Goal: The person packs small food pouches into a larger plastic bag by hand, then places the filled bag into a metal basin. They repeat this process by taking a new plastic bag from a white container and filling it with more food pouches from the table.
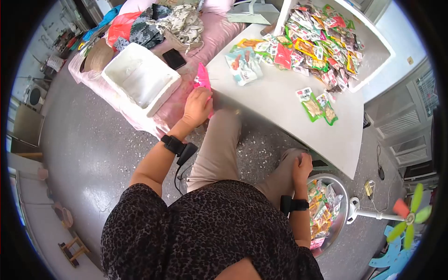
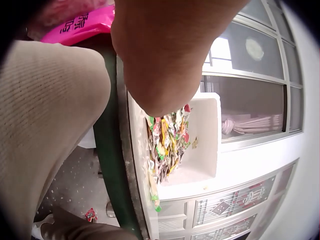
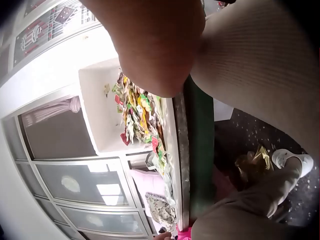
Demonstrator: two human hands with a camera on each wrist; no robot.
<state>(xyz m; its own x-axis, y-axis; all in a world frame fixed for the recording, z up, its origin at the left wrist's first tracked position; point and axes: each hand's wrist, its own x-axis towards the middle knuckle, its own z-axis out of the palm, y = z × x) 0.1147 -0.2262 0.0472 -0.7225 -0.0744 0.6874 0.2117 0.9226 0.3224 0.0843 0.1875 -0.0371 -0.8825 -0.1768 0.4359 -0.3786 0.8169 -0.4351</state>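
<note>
At the bed's edge, my left hand grips a bright pink plastic bag, which shows above and below the fingers. Black printed characters mark the bag in the left wrist view. My right hand rests on the right knee beside the table edge, holding nothing visible. Close by that hand, a round metal basin stands on the floor, full of small snack packets. Two green-edged packets lie on the white table, with a clear pale bag farther left.
A large white foam box piled with colourful packets lies tipped toward the table. On the pink-covered bed sit a white foam box, a black phone and clothes. A green-bladed fan stands at right.
</note>
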